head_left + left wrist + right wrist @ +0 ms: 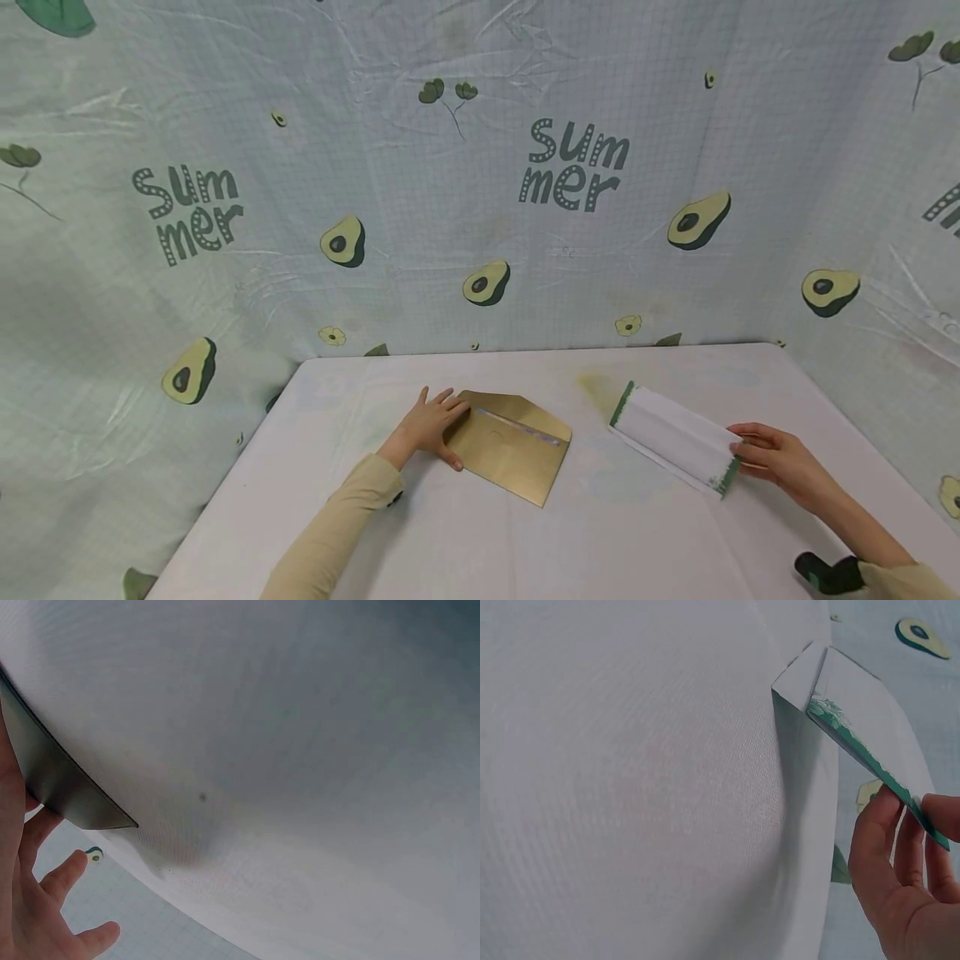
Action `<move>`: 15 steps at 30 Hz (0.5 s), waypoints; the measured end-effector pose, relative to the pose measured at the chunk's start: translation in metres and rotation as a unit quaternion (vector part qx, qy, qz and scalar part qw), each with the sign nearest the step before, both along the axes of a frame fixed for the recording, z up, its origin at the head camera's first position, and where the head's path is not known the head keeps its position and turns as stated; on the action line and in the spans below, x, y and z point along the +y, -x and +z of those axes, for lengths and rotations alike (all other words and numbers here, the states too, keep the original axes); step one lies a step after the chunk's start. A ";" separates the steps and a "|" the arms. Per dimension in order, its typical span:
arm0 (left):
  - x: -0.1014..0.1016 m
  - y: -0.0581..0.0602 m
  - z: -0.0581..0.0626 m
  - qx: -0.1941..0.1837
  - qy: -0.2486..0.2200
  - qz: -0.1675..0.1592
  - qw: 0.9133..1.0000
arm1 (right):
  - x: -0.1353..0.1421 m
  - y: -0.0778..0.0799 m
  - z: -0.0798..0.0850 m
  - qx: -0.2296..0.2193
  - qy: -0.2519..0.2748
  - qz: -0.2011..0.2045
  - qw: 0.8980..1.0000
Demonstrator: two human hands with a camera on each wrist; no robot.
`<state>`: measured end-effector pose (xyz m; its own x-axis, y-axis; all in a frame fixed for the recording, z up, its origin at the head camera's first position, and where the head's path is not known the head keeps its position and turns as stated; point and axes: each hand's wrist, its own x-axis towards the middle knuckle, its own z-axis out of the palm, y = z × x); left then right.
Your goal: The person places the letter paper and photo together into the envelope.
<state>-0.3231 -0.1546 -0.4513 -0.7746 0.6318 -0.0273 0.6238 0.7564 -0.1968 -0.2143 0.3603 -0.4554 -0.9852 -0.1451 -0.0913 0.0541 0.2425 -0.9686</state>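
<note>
In the head view a gold envelope [506,450] lies at a slant on the table, its flap lifted back. A thin pale strip [525,428] shows along its mouth. My left hand [433,423] holds the envelope's left end between thumb and index finger, the other fingers spread outward. In the left wrist view, the gold envelope [60,776] rises at the left edge beside the fingers. My right hand [780,458] pinches the right end of a folded white paper [675,437] with green patterned ends. The right wrist view shows the folded paper [866,701] tilted, fold parted.
A white cloth covers the table [600,542]. Behind and beside it hangs a curtain [420,192] printed with avocados and the word summer. A black strap piece [828,573] is at the right wrist. A faint yellowish patch [600,392] marks the cloth between the envelope and paper.
</note>
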 end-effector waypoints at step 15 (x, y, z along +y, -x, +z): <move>-0.001 0.002 -0.003 0.003 -0.006 -0.005 1.000 | -0.004 0.009 -0.005 -0.018 -0.043 -0.035 0.998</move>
